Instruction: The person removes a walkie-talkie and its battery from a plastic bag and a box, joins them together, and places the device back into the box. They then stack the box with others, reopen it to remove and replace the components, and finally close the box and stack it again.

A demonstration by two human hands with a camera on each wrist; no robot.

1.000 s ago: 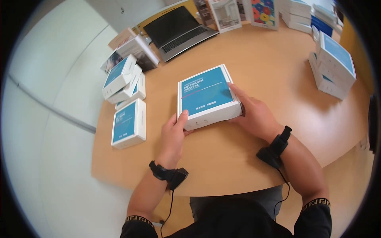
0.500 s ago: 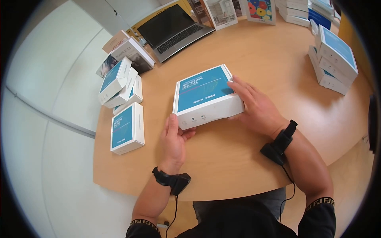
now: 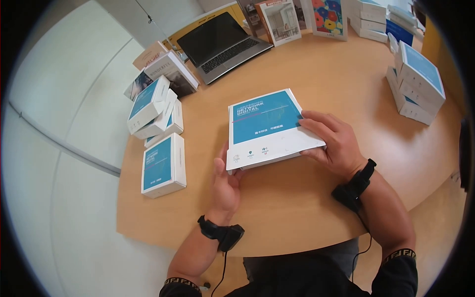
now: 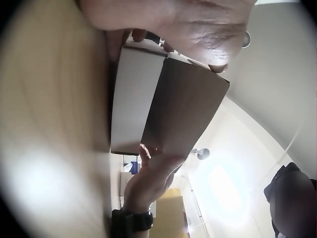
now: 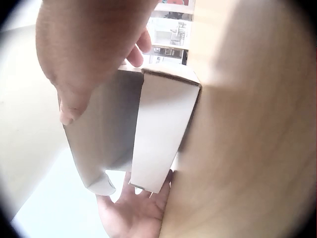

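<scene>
A white cardboard box with a blue "NETWORK DIGITAL" top sits on the table before me. Its front flap tilts outward from the lid. Both wrist views show a shadowed gap between this flap and the box's white front wall. My right hand pinches the flap's right corner, fingers on top and thumb below. My left hand holds the box at its front left corner, the thumb raised and the other fingers partly hidden behind the box.
One similar box lies at the left, in front of a stack of boxes. More boxes are stacked at the right. An open laptop and upright books stand along the back of the wooden table.
The front flap has swung up and outward from the box's front wall. My right hand has moved to pinch its corner, and my left thumb has come off the box's top edge.
</scene>
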